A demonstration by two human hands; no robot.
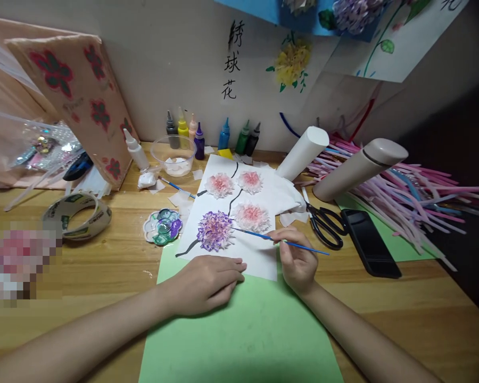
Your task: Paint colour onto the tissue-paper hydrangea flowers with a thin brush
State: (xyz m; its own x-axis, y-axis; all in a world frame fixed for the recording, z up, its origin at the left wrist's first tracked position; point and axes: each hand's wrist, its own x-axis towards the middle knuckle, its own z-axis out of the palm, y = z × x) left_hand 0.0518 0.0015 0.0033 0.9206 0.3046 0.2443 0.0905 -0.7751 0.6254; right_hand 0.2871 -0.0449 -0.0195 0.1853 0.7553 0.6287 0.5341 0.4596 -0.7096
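Note:
My right hand (pixel 297 257) pinches a thin blue paintbrush (pixel 259 235), its bristle tip at the right edge of a purple-tipped paper flower (pixel 215 230). That flower is fixed on a white sheet (pixel 255 260) with black painted stems. Pink-centred paper flowers sit above and beside it, one of them the nearby pink flower (pixel 252 216). Flat on the sheet's lower edge rests my left hand (pixel 207 283), fingers stretched out to the right and holding nothing. To the left lies a flower-shaped palette (pixel 162 226) with green, white and purple paint.
Behind the sheet stand several paint bottles (pixel 199 141) and a clear plastic cup (pixel 173 157). Tape (pixel 76 215) lies at left. Black scissors (pixel 327 226), a phone (pixel 371 242), a white roll (pixel 303 153), a bottle (pixel 359 169) and pink pipe cleaners (pixel 403 197) are at right.

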